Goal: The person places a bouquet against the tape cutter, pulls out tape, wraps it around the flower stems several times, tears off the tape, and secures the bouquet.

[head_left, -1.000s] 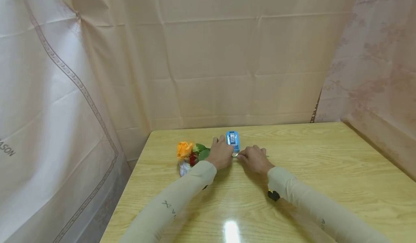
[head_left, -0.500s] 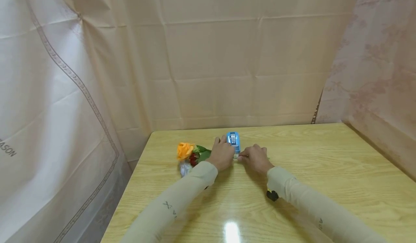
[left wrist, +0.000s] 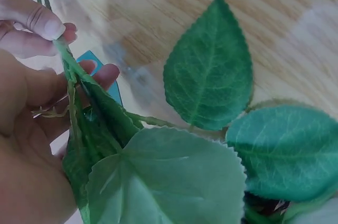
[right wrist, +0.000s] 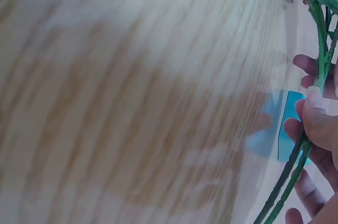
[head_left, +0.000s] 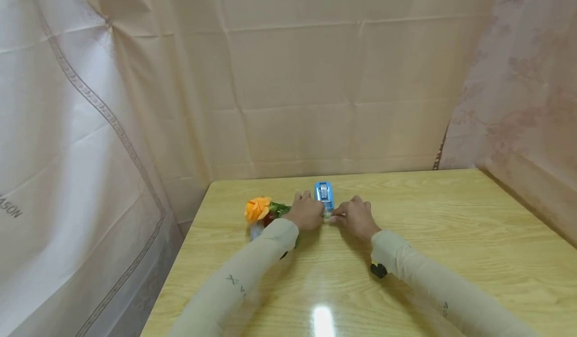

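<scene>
A small bunch of artificial flowers lies to the left in the head view: an orange rose (head_left: 257,209), a red bloom (head_left: 268,220) partly covered, and a whitish one (head_left: 256,231) below. My left hand (head_left: 307,214) holds the gathered stems, its fingers curled round them beneath broad green leaves (left wrist: 208,65). Just below that grip, my right hand (head_left: 357,219) pinches the green stems (right wrist: 301,152) between thumb and finger. Directly behind both hands stands a blue tape dispenser (head_left: 324,192). Whether tape is on the stems is hard to tell.
Both hands work near the far edge of a light wooden table (head_left: 428,217). Behind it hangs a beige cloth (head_left: 288,86), with more cloth at both sides. A dark item (head_left: 378,270) with yellow shows at the right cuff.
The bunch has turned slightly: the orange rose faces differently, the leaves have shifted and less of the red bloom shows. Both hands stay nearly in place beside the dispenser.
</scene>
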### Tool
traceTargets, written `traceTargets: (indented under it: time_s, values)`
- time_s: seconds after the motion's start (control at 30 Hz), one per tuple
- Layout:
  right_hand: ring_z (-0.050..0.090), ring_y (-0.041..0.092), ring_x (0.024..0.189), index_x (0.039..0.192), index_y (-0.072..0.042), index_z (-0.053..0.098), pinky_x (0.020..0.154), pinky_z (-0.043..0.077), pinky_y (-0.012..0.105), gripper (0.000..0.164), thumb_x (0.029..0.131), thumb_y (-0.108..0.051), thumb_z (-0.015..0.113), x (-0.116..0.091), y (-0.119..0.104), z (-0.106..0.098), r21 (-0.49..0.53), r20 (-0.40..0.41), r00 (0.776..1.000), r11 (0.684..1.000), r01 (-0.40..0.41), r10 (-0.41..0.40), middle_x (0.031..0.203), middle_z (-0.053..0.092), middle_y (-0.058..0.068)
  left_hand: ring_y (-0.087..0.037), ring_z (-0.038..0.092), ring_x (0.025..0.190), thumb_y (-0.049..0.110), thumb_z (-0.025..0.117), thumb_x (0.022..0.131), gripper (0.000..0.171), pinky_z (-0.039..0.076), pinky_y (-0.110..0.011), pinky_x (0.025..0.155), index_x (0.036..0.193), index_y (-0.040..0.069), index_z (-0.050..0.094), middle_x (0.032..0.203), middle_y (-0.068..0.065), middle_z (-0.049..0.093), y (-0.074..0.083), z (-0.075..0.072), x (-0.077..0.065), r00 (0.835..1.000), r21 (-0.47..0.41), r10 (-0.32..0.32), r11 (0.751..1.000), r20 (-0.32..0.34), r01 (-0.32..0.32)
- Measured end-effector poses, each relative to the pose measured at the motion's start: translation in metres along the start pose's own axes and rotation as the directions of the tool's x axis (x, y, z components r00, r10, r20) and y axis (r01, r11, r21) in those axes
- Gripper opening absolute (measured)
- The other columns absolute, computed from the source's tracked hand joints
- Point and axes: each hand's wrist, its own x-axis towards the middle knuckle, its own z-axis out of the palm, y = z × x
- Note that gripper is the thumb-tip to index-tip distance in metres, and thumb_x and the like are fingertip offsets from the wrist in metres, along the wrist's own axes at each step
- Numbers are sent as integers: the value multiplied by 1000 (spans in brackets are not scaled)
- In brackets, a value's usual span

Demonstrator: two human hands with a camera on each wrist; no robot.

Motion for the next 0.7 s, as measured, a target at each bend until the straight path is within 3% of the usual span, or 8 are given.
traceTargets:
  time_s: [0.37, 0.53, 0.7]
  values:
    - [47, 22, 82, 96, -12, 83, 77, 33, 46, 17, 84, -24, 84, -2, 3, 2, -10, -42, 999, 1000, 0, 0, 98, 79, 3, -18, 42, 87, 24, 62, 103, 21, 26, -38, 79, 86, 22, 75, 83, 11, 67, 5, -7, -1, 1000, -18, -1, 1000, 19, 1]
    - [45, 21, 79, 97, -13, 83, 73, 33, 43, 18, 83, -25, 84, -1, 2, 3, -5, -25, 1000, 1000, -3, 3, 97, 79, 3, -17, 45, 87, 29, 65, 101, 21, 30, -37, 81, 84, 23, 76, 84, 11, 69, 7, -4, -2, 999, 76, 11, 997, -52, -7]
    - [45, 21, 80, 99, -13, 83, 73, 33, 42, 14, 90, -23, 80, 1, 2, 3, 0, 9, 1000, 1000, 6, -6, 99, 78, 3, -18, 47, 90, 24, 69, 99, 26, 35, -39, 87, 73, 20, 68, 80, 8, 68, 8, 0, -2, 990, 183, 76, 982, -119, -53]
